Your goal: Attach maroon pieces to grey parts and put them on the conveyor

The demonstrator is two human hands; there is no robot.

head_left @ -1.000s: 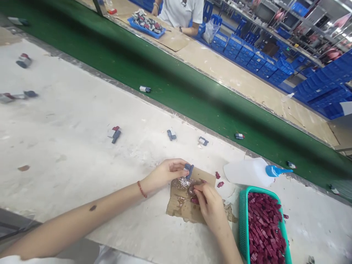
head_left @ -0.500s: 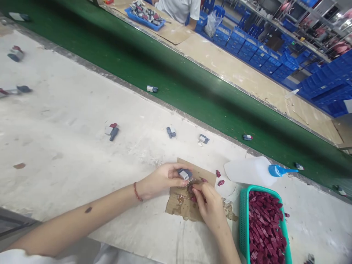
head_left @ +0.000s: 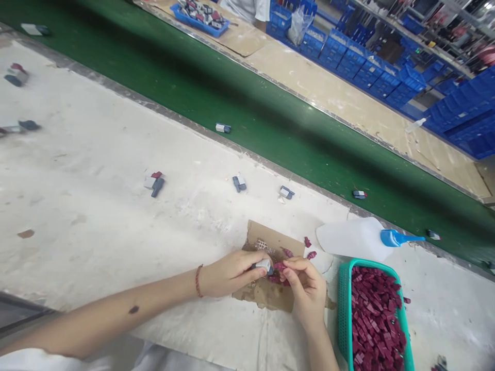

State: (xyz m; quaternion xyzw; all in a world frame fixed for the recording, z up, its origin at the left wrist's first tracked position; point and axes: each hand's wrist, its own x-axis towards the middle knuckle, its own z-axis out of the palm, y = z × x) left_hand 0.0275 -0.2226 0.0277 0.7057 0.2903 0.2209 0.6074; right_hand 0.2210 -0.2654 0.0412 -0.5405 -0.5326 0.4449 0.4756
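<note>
My left hand [head_left: 235, 270] pinches a small grey-and-dark-blue plastic part [head_left: 264, 265], its light grey face turned up. Close beside it, my right hand [head_left: 307, 288] grips a little maroon plastic piece [head_left: 280, 266] between thumb and fingers, right at the end of the grey part; whether the two touch, I cannot tell. Both hands are over a torn piece of cardboard [head_left: 270, 237] wet with a shiny, glue-like liquid. More maroon pieces [head_left: 286, 252] lie on the cardboard, partly hidden by my fingers.
A green basket [head_left: 344, 309] of maroon pieces stands at the right, behind it a white bottle [head_left: 353, 238] with a blue nozzle. Grey-blue parts [head_left: 240, 183] lie about the white table. Others ride a green conveyor belt [head_left: 266, 129]. Across it are a blue tray [head_left: 201, 23] and a person's arm.
My left hand has turned the grey-blue part and brought it down to my right hand. My right hand has lifted a maroon piece to it. Parts on the belt have shifted right.
</note>
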